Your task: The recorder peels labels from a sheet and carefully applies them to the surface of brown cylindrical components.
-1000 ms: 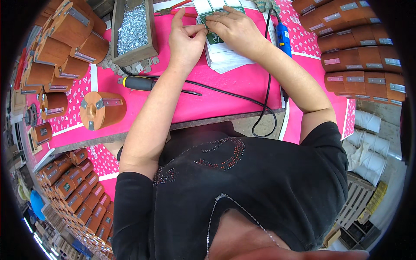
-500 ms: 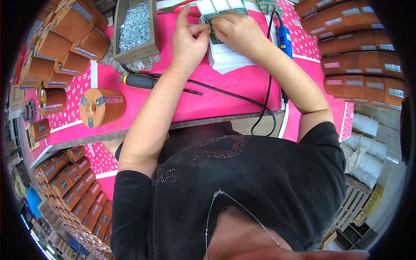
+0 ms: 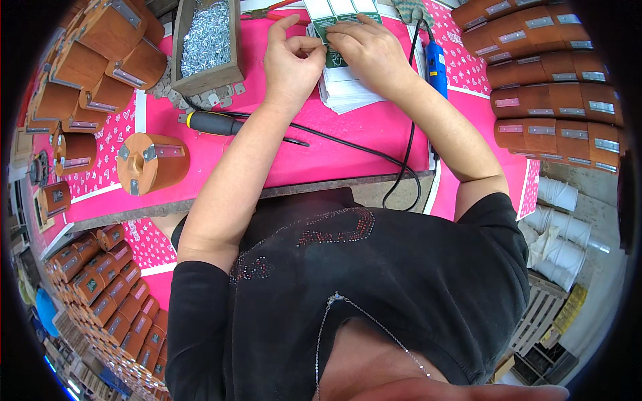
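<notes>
A stack of white sheets (image 3: pixel 351 99), topped by green-and-white label sheets (image 3: pixel 342 8), lies at the far middle of the pink bench. My left hand (image 3: pixel 291 70) is at the stack's left edge, its thumb and a bent finger closed at the green label's edge while another finger points up. Across the labels lies my right hand (image 3: pixel 371 57), fingers stretched over the green part, fingertips close to my left thumb. Its own thumb is mostly hidden. A brown wooden cylinder (image 3: pixel 152 167) with metal plates on its end stands apart at the left.
A wooden box of small screws (image 3: pixel 207 43) stands left of my hands, flat metal pieces beside it. Below it lies a black-and-yellow screwdriver (image 3: pixel 214 123). Right of the stack sits a blue corded tool (image 3: pixel 437 70), its black cable looping over the bench edge. Brown cylinders (image 3: pixel 555 100) are piled on both sides.
My right hand's fingers have spread and reach farther over the green label. My left hand stays at the stack's edge, its raised finger bending slightly. The whole view has shifted a little.
</notes>
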A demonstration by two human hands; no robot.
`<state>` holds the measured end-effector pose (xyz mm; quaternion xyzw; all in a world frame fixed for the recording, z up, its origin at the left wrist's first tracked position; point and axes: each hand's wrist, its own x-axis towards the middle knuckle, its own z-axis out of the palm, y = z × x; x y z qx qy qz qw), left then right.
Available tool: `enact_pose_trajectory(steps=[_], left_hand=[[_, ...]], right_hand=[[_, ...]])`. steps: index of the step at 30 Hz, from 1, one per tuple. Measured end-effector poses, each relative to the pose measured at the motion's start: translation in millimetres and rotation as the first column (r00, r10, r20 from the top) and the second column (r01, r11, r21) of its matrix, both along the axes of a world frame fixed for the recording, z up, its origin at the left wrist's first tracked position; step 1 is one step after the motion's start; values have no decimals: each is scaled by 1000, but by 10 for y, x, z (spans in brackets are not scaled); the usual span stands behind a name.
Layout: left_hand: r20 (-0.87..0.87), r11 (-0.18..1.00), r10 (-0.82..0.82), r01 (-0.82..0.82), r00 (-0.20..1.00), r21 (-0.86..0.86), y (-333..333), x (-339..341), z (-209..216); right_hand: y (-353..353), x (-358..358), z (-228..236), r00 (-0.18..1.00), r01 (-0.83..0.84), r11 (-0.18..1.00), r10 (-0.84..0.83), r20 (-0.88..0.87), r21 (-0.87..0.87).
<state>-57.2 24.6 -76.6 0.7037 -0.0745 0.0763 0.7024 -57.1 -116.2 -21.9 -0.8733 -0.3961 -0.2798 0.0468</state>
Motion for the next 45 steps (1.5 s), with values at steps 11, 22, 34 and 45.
enact_pose_trajectory(steps=[11,22,34,45], left_hand=[[152,978,61,-90,986,190,37,-40,117],[45,994,26,-31,999,101,18,-24,61],[300,941,196,-265,934,209,-28,17,130],[-198,847,-267,132,943,-515,168,-473,814]], right_hand=[[44,-8,35,1000,-25,989,27,12,-148],[15,67,-48,993,78,976,-59,-99,205],[-57,3,465,722,460,791,-69,-688,404],[223,-372,455,991,-26,933,72,-115,358]])
